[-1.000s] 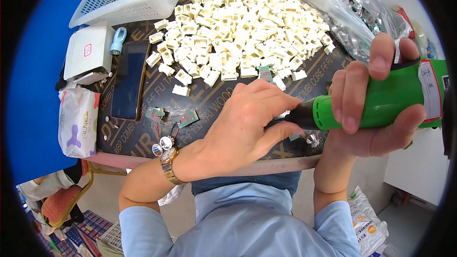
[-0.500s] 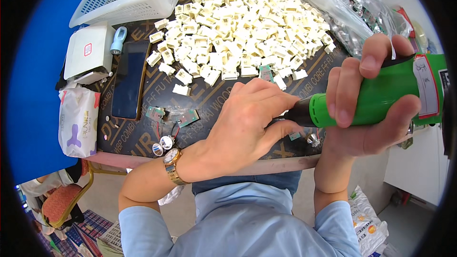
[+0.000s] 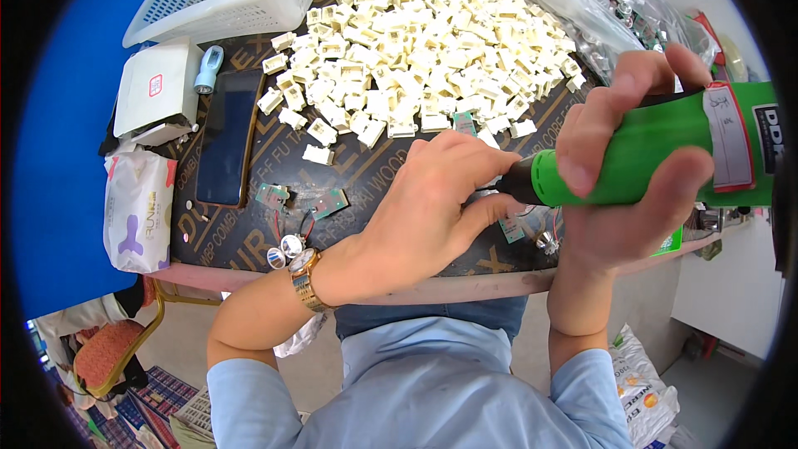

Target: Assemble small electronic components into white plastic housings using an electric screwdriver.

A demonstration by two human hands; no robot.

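Observation:
My right hand (image 3: 619,175) is wrapped round a green power screwdriver (image 3: 611,150) with a black nose, tilted and pointing left. Just at its nose, my left hand (image 3: 424,204), with a watch (image 3: 304,278) on the wrist, pinches finger and thumb together. What sits between them is mostly hidden by the fingers. Below the left thumb shows a small green circuit board (image 3: 511,229), and beside it a silver lamp cup (image 3: 546,240). Beyond the fingers, a heap of cream plastic housings (image 3: 432,54) covers the far table, with another circuit board (image 3: 464,123) at its near edge.
Left of my hands lie two circuit boards (image 3: 329,204) wired to silver lamp cups (image 3: 291,244). Farther left are a phone (image 3: 228,141), a small blue flashlight (image 3: 209,71), a white box (image 3: 154,91) and a tissue pack (image 3: 138,212). A white basket (image 3: 241,0) and a clear bag (image 3: 582,0) stand at the back.
The screwdriver and my right hand have shifted slightly left and up. More of the circuit board below my left thumb now shows. My left hand stays pinched.

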